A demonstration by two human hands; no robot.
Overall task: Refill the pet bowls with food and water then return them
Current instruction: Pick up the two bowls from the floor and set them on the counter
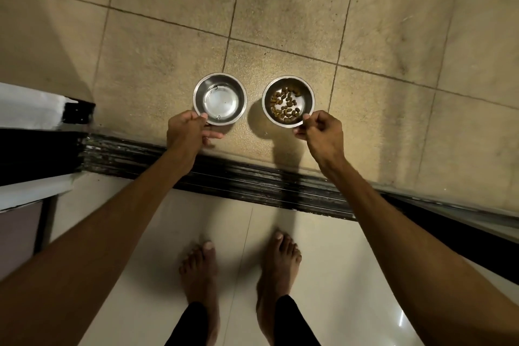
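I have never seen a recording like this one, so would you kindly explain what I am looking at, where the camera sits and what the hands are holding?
There is no machine here. A person wears one wide-angle camera on the head, so this single picture looks down past both arms to the bare feet.

The left hand pinches the near rim of a steel bowl of water. The right hand pinches the near rim of a second steel bowl, which holds brown kibble. The bowls are side by side, apart, over the beige tiled floor, beyond a dark door track. Whether they already rest on the tiles, I cannot tell.
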